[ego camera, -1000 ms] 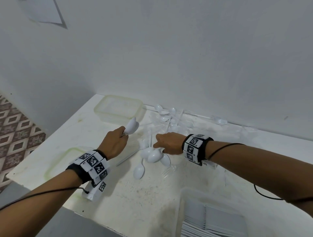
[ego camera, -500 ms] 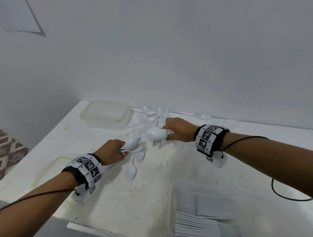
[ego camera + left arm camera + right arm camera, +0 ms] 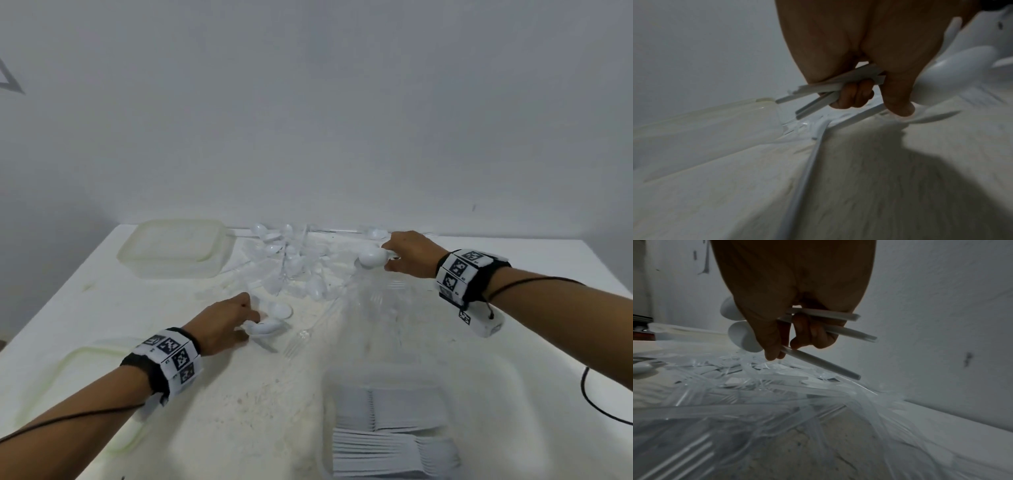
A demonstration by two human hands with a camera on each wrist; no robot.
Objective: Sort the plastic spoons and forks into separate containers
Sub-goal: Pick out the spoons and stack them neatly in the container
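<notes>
Far left we've got an empty container (image 3: 174, 248) near the wall. Left hand (image 3: 219, 323) low on the table (image 3: 102, 308), fingers curled round a bunch of white spoons (image 3: 265, 328). Mixed pile of spoons and clear forks (image 3: 301, 270) mid-table. Right hand (image 3: 412, 253) above the pile's right edge, gripping several spoon handles (image 3: 830, 331), bowls (image 3: 371, 257) sticking out left.
</notes>
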